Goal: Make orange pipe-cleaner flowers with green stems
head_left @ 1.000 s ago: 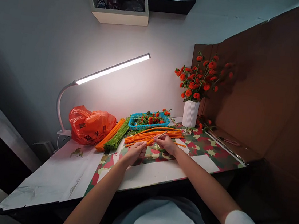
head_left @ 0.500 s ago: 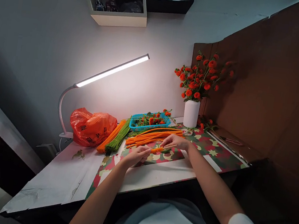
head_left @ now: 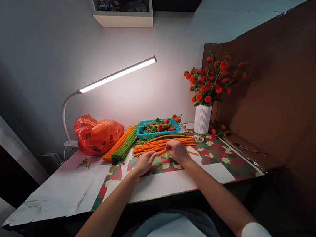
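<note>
My left hand (head_left: 145,163) is closed, thumb and fingers pinched on the near end of a fuzzy orange pipe cleaner (head_left: 160,152), which looks coiled. At its other end, my right hand (head_left: 177,151) has its fingertips pressed together on the same piece. A thin orange length (head_left: 192,153) sticks out to the right, past the right hand. Just behind both hands lies a loose spread of orange pipe cleaners (head_left: 148,146). My fingers hide part of the coil.
A blue basket (head_left: 142,134) of orange-red flowers stands behind. To the left are an orange bundle (head_left: 116,144), a green bundle (head_left: 125,148), a plastic bag (head_left: 97,136) and a lit lamp (head_left: 118,75). A white vase (head_left: 202,119) of flowers stands right, beside a cardboard wall (head_left: 266,90).
My right hand has shifted slightly left and turned, its back now more toward me. The pale stick that pointed right from the coil no longer shows. My left hand stays close to its place.
</note>
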A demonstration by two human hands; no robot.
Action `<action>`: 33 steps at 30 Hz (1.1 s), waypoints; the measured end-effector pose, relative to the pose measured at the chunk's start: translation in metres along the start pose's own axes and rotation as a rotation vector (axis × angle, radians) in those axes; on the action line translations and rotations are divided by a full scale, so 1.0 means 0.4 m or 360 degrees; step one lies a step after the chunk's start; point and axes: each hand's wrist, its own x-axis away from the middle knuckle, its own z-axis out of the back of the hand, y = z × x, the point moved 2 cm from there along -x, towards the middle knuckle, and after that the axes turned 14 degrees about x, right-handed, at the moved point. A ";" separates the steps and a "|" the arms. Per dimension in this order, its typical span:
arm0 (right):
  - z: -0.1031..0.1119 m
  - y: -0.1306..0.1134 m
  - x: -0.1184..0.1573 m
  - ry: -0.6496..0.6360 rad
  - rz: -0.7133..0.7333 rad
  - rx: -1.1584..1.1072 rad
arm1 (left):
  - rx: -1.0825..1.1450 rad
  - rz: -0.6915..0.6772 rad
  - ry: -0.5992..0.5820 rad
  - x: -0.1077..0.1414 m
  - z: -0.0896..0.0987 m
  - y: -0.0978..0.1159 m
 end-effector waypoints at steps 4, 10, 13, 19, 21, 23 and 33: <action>-0.014 -0.013 0.013 0.0224 -0.0222 -0.0229 | 0.0289 0.0113 0.0158 0.000 0.001 -0.011; -0.031 0.014 0.004 0.0205 -0.0658 -0.1183 | 0.1025 0.0338 0.0021 0.003 -0.004 -0.014; -0.023 0.035 -0.003 -0.0063 -0.0707 -0.1526 | 0.1166 0.0381 -0.0142 0.005 -0.003 -0.007; 0.017 0.077 0.011 -0.0807 -0.0669 -0.1616 | 0.0941 0.0484 -0.0486 0.021 0.005 0.007; 0.028 0.086 0.014 -0.0896 -0.0652 -0.1523 | 0.0833 0.0480 -0.0534 0.025 0.005 0.015; 0.033 0.092 0.015 -0.0953 -0.0628 -0.1439 | 0.0749 0.0471 -0.0572 0.028 0.005 0.021; 0.016 0.107 0.015 -0.0873 -0.0506 -0.1137 | 0.0213 0.0433 -0.0604 0.028 0.019 -0.005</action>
